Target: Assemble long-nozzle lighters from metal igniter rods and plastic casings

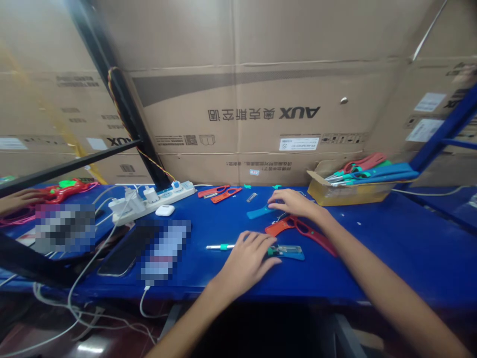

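My left hand (249, 258) is over a partly assembled long-nosed lighter (288, 250) on the table, fingers and thumb either side of its middle. The lighter's metal tube with a green ring sticks out to the left; a clear fuel tank and blue handle show to the right. Farther back, my right hand (292, 203) has its fingertips closed on the end of a blue handle shell (259, 213). Between the hands lie red handle shells (279, 226), partly under my right wrist. The undersides of both hands are hidden.
A carton (350, 195) of red and blue lighters stands at the back right. More red shells (225, 195) and a small clear tank (252, 197) lie near the cardboard. To the left are a power strip (160, 201), phones (126, 251), cables and another person's hand (18, 200).
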{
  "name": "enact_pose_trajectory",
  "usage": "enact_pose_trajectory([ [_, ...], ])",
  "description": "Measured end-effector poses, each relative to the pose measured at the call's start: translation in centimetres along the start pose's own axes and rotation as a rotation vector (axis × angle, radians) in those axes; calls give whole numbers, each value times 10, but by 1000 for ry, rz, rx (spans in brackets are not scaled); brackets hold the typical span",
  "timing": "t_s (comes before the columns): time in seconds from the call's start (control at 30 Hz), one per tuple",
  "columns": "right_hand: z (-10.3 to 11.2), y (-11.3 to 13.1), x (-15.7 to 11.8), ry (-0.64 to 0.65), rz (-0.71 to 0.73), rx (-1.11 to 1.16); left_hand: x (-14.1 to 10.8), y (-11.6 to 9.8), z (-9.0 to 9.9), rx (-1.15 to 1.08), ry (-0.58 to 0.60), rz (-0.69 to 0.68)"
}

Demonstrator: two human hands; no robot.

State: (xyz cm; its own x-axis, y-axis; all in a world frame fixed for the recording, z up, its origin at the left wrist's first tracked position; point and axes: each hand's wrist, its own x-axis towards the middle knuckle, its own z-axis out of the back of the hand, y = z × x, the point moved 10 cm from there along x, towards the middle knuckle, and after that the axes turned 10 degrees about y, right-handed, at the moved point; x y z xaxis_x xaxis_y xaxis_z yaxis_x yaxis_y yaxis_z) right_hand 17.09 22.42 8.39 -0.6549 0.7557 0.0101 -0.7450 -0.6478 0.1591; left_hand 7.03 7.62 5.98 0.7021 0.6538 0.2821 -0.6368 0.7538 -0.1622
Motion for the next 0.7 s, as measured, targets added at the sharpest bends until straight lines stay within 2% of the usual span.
enact_pose_trajectory([
  [0.07,-5,0,-5,1,3,2,10,26,15,31,38,88],
  [0.13,-9,-2,-11,3,-4,-5,26,72,25,129,176,262],
  [0.17,-10,-4,-13,1,-12,-12,36,97,32,146,207,323],
  [0.27,-9,-9,-17,-4,-37,-39,59,170,52,195,221,523],
  [0.33,-9,-11,-19,8,-39,-55,67,203,54,225,201,631],
  [0.4,-9,-11,-20,25,-36,-67,70,218,49,246,175,674],
  [0.57,-6,-12,-25,44,-49,-84,64,219,27,253,147,647],
  [0.7,-6,-11,-28,66,-49,-76,57,228,19,258,187,651],
])
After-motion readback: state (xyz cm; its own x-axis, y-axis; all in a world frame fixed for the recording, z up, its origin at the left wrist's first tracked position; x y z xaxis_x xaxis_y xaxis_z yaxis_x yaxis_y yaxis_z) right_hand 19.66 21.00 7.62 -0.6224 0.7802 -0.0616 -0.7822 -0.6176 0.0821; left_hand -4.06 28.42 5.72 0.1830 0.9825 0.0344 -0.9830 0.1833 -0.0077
